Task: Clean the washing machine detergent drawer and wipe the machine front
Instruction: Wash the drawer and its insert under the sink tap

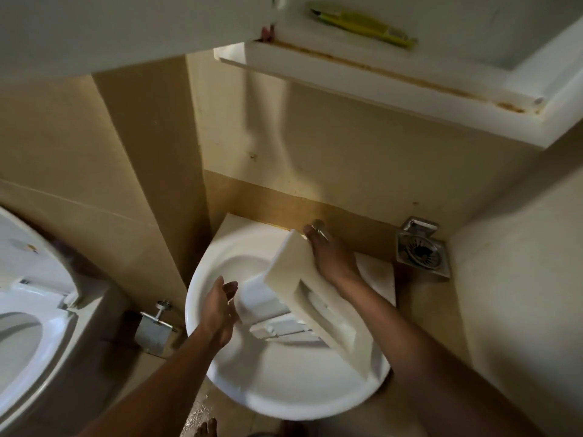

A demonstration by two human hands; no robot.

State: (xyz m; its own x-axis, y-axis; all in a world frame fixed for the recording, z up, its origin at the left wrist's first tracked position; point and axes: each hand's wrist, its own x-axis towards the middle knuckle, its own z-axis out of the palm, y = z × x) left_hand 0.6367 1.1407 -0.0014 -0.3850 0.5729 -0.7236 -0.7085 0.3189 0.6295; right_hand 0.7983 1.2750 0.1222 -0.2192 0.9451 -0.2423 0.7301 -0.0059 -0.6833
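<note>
A round white washbasin stands against the beige tiled wall, its flat back edge touching the tiles. The white detergent drawer lies in the bowl, tilted, its front panel leaning over the right rim and its compartments toward the middle. The rest of the bowl is bare. At the back edge sits a metal tap.

The detergent drawer is plain white, as is the round sink and the toilet. Wall tiles are beige. On the white shelf, rust-brown staining edges the front; a yellow-green tube lies there.
</note>
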